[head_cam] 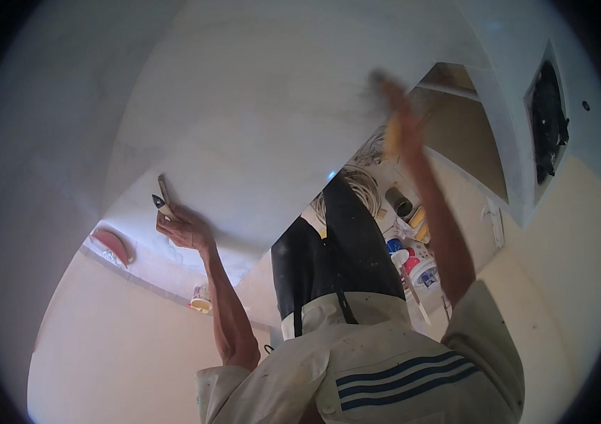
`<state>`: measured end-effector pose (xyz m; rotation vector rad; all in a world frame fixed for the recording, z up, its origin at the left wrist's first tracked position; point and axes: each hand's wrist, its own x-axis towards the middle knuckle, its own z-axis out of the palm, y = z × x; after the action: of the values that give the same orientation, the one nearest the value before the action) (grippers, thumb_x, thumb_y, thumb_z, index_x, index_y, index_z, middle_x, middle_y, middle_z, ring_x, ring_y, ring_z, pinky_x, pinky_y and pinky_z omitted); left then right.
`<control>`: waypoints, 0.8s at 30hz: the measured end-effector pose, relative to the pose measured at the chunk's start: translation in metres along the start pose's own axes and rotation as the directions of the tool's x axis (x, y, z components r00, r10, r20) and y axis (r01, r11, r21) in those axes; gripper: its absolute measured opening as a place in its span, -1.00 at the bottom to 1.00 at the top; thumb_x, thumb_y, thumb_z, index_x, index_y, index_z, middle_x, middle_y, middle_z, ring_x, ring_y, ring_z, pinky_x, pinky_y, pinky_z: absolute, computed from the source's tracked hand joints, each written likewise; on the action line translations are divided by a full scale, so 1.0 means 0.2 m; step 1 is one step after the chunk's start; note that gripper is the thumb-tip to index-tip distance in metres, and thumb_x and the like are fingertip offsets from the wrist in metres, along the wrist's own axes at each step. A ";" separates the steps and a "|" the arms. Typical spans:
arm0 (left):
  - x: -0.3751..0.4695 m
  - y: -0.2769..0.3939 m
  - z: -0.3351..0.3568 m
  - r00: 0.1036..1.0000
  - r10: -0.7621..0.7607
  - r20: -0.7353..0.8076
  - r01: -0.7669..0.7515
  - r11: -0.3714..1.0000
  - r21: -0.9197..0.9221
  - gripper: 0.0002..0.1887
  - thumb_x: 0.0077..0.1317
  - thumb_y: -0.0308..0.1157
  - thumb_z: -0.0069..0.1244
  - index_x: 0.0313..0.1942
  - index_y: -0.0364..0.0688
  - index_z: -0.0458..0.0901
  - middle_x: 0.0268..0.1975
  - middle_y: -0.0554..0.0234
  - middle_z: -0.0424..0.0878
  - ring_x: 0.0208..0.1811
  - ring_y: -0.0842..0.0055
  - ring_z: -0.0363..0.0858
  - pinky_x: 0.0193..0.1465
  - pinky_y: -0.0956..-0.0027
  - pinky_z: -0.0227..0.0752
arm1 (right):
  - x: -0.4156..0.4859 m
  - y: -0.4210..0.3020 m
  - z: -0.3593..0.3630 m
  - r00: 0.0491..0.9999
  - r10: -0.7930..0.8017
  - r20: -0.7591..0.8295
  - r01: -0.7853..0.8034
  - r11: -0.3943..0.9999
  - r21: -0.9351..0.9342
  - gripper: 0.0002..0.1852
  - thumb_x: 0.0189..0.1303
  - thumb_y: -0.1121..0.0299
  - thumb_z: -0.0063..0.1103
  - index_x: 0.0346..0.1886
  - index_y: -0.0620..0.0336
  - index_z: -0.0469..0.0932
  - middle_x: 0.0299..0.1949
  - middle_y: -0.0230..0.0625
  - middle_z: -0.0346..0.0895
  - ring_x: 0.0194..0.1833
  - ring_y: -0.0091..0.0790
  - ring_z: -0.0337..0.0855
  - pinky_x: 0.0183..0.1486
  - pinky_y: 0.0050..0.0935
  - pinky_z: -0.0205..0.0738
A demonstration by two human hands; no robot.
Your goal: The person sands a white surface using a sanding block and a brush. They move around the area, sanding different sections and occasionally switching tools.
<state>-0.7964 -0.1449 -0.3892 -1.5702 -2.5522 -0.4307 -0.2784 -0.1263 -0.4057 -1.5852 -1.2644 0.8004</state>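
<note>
Across the upper view spreads a large, smooth pale plastered surface (247, 100). My left hand (186, 229) is raised before its lower left part. In it are a pale-handled tool with a dark pointed end (165, 205) and a thin flat strip (162, 185); their exact kind is unclear. My right hand (408, 127) is raised at the right edge of the surface and blurred by motion. It grips a hand tool with a yellow part (392, 139) below the fingers. A dark blur (377, 78) lies at its far end, against or close to the surface; which, I cannot tell.
Coiled pale cable or hose (360, 188) lies on the floor by my legs. A dark cylinder (399, 202), a white bucket (424, 273) and other supplies stand at right. A red curved object (110, 247) and a small tub (201, 300) are at left. A wall recess (547, 124) holds black material.
</note>
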 end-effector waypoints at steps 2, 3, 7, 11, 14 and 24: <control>-0.02 0.00 0.01 1.000 -0.020 0.003 0.020 0.999 -0.031 -0.63 0.59 -0.15 -0.08 0.08 -0.32 0.50 -0.04 -0.04 0.56 -0.01 0.01 0.59 -0.12 -0.04 0.53 | 0.20 -0.05 -0.13 0.945 0.326 0.023 -0.314 0.925 -0.216 -0.37 0.64 -0.04 -0.21 0.50 0.24 0.40 0.45 -0.13 0.48 0.45 -0.31 0.48 0.36 -0.24 0.48; -0.01 -0.01 0.02 1.000 0.003 0.002 -0.003 0.999 -0.039 -0.63 0.58 -0.15 -0.07 0.08 -0.33 0.50 -0.03 -0.05 0.55 -0.01 0.01 0.60 -0.13 -0.04 0.53 | 0.22 -0.10 -0.11 0.872 0.490 0.016 -0.434 0.788 -0.437 -0.37 0.65 -0.02 -0.25 0.51 0.26 0.39 0.45 -0.11 0.47 0.46 -0.29 0.47 0.42 -0.22 0.41; -0.03 -0.02 -0.02 0.999 -0.037 0.006 0.037 0.998 -0.050 -0.63 0.57 -0.16 -0.05 0.07 -0.35 0.49 -0.03 -0.06 0.55 -0.04 0.01 0.61 -0.15 -0.06 0.52 | -0.65 -0.44 0.39 0.897 0.005 0.441 0.252 0.815 -0.522 -0.49 0.54 0.41 -0.17 0.51 0.21 0.39 0.52 -0.12 0.36 0.50 -0.14 0.40 0.59 -0.15 0.23; 0.00 -0.03 0.01 0.999 0.021 -0.049 -0.023 0.999 -0.044 -0.65 0.56 -0.20 -0.01 0.04 -0.36 0.49 -0.03 -0.08 0.55 -0.08 0.01 0.62 -0.21 -0.05 0.51 | -0.40 -0.41 0.35 0.865 -0.087 0.494 0.377 0.762 -0.527 -0.48 0.47 0.39 -0.02 0.48 0.22 0.40 0.41 -0.08 0.45 0.43 -0.18 0.49 0.47 -0.20 0.44; -0.03 -0.03 0.00 0.998 0.057 -0.024 -0.058 0.996 -0.072 -0.69 0.56 -0.23 -0.02 0.02 -0.34 0.50 -0.04 -0.04 0.56 -0.07 0.05 0.62 -0.24 0.00 0.52 | -0.44 -0.40 0.37 0.923 0.012 0.385 0.226 0.793 -0.566 -0.45 0.44 0.39 0.03 0.49 0.20 0.39 0.44 -0.08 0.42 0.47 -0.17 0.43 0.53 -0.18 0.35; -0.02 -0.01 0.04 0.998 0.038 -0.046 -0.041 0.996 -0.073 -0.71 0.54 -0.21 -0.02 0.01 -0.28 0.52 -0.05 0.12 0.60 -0.04 0.13 0.59 -0.20 0.05 0.55 | -0.09 -0.57 0.42 0.976 0.133 0.171 -0.024 0.852 -0.523 -0.54 0.58 0.34 -0.14 0.46 0.18 0.44 0.45 -0.11 0.45 0.39 -0.32 0.55 0.38 -0.31 0.53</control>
<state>-0.7958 -0.1470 -0.3978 -1.6131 -2.4949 -0.5558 -0.4003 -0.1171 -0.3311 -2.0347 -1.6729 0.7178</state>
